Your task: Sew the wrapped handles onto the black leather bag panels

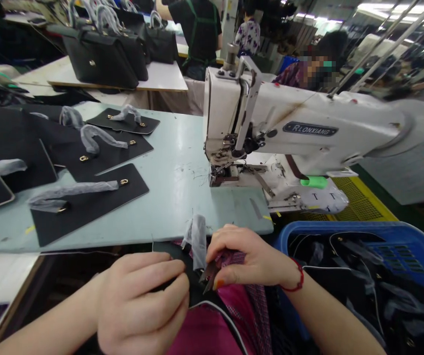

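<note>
A black bag panel [197,292] with pale edging and a plastic-wrapped handle [198,241] lies over my lap, below the table edge. My left hand [145,301] is closed at the panel's left side, thumb and fingertips pinched together on it; the exact grip is partly hidden by the knuckles. In my right hand [243,256] is a small pair of thread snips [209,276], the blades pointing down and left, close over the panel by the handle's base. The two blade tips stand slightly apart.
A white sewing machine [304,123] stands beyond my hands on the pale table [182,148]. Several black panels [89,209] with wrapped handles lie to the left. At right, a blue basket [345,227] holds more panels. Finished black bags [100,56] and other people [197,29] are behind.
</note>
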`<control>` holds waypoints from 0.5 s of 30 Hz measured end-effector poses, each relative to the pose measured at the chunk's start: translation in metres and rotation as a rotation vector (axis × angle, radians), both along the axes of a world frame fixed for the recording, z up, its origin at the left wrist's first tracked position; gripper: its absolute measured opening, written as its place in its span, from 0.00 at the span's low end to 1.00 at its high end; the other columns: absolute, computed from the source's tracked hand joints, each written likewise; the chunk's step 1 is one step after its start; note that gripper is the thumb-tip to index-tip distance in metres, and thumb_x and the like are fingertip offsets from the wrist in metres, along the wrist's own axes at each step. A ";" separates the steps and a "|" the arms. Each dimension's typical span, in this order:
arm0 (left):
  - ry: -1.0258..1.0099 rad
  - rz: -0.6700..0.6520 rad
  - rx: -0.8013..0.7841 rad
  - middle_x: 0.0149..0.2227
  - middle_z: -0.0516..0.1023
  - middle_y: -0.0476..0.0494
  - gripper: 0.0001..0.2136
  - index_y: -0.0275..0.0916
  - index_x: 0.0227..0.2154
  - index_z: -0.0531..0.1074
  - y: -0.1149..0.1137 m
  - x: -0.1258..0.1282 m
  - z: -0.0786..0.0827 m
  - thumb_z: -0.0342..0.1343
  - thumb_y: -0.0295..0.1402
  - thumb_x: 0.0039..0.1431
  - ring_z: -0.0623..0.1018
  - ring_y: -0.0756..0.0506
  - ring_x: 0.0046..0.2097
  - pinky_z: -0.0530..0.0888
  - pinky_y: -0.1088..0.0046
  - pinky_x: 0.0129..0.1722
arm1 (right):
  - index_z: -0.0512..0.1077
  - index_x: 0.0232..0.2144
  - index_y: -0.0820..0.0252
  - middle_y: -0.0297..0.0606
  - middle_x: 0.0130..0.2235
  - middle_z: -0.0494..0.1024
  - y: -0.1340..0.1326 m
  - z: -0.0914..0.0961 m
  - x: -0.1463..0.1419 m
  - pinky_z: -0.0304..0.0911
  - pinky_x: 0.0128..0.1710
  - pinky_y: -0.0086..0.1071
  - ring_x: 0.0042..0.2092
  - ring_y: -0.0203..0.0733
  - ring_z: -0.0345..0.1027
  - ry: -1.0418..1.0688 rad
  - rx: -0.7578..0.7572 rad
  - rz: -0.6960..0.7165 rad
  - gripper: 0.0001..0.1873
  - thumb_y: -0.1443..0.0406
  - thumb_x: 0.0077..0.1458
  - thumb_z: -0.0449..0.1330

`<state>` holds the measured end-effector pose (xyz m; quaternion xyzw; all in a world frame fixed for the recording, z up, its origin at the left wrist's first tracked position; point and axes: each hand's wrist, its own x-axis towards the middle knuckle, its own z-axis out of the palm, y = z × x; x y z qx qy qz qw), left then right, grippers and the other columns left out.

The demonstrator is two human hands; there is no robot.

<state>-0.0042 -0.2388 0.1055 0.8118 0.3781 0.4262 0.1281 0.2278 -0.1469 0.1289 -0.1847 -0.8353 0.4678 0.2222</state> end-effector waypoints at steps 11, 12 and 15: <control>0.270 -0.242 0.442 0.32 0.81 0.50 0.10 0.41 0.28 0.74 0.028 -0.015 0.011 0.50 0.24 0.58 0.80 0.45 0.39 0.78 0.65 0.38 | 0.72 0.37 0.63 0.36 0.34 0.77 0.001 -0.010 -0.011 0.61 0.41 0.29 0.36 0.34 0.69 0.097 -0.034 0.077 0.15 0.55 0.58 0.62; 0.272 -0.246 0.443 0.32 0.81 0.50 0.10 0.41 0.28 0.74 0.028 -0.016 0.010 0.50 0.25 0.58 0.80 0.45 0.39 0.78 0.65 0.38 | 0.72 0.37 0.63 0.36 0.34 0.77 0.001 -0.010 -0.011 0.61 0.42 0.29 0.36 0.34 0.69 0.106 -0.038 0.077 0.15 0.55 0.58 0.62; 0.264 -0.245 0.430 0.31 0.82 0.50 0.10 0.41 0.28 0.74 0.027 -0.017 0.009 0.49 0.24 0.58 0.79 0.45 0.38 0.78 0.65 0.38 | 0.73 0.37 0.63 0.36 0.34 0.77 0.002 -0.009 -0.014 0.61 0.42 0.30 0.36 0.34 0.68 0.117 -0.057 0.097 0.14 0.56 0.58 0.62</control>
